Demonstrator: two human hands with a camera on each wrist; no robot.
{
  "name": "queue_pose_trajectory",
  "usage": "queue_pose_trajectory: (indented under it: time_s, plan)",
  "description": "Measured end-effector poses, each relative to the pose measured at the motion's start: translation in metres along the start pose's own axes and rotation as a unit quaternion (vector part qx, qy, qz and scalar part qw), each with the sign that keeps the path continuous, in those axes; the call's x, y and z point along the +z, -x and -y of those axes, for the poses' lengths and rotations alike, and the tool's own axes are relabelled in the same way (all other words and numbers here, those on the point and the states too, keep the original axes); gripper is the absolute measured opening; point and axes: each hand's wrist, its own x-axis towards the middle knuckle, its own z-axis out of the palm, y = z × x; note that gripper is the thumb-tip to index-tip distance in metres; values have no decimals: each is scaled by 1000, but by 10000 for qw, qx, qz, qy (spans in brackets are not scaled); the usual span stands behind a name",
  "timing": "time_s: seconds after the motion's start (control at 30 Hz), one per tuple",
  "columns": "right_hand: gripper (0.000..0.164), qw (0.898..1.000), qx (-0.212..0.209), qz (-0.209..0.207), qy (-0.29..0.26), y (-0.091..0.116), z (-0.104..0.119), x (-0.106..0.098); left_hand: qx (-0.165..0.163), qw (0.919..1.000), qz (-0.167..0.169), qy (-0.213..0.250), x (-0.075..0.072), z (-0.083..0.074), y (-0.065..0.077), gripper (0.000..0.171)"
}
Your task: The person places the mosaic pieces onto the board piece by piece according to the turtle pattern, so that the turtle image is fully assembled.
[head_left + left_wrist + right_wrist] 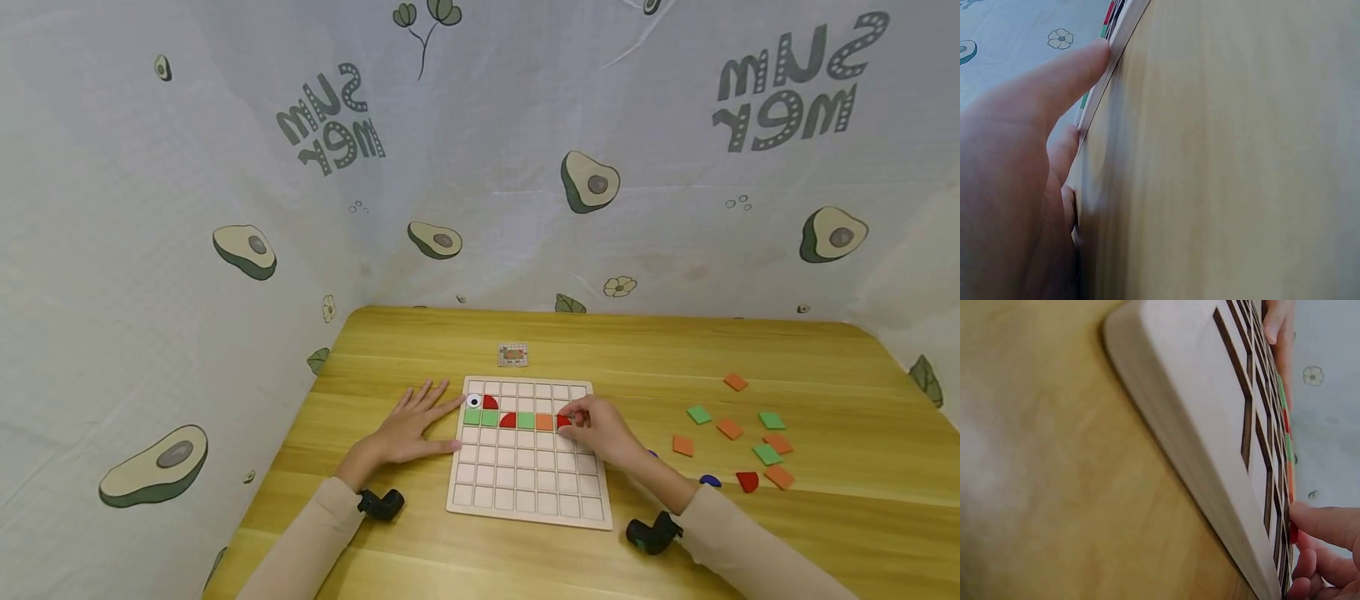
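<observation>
A wooden grid board [517,481] lies on the table. In its upper rows sit a round eye tile [474,402], a red quarter-round tile [490,402], green tiles [472,417], another red rounded tile and an orange tile [544,422]. My right hand [606,431] pinches a red rounded tile [562,422] at the board, just right of the orange tile; in the right wrist view its thumb and fingers close on the red tile [1294,534]. With fingers spread, my left hand [408,431] rests on the table, thumb and index fingertip touching the board's left edge [1102,87].
Right of the board lie scattered orange tiles [683,446], green tiles [767,454], a red rounded tile [747,481] and a blue piece [710,481]. A small patterned card [513,355] lies behind the board. A printed cloth [510,167] hangs behind the wooden table [420,550].
</observation>
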Motion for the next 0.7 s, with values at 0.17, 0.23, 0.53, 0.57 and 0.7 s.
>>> queue_pose_trajectory:
  time_s: [0.17, 0.23, 0.53, 0.57, 0.7]
  plan:
    - [15, 9999, 21, -40, 97, -1, -3, 2, 85, 9999, -83, 16, 2, 2, -1, 80]
    - [15, 9999, 15, -60, 127, -2, -3, 2, 82, 9999, -79, 9, 2, 3, -1, 80]
    - [16, 10000, -38, -29, 86, -4, -5, 1, -17, 9999, 38, -157, 2, 2, -3, 80]
    - [16, 10000, -22, -29, 59, -4, -4, 0, -16, 9999, 36, -157, 2, 2, -3, 80]
    - [18, 10000, 4, 60, -33, -5, -5, -2, -50, 9999, 63, -124, 2, 3, -2, 80]
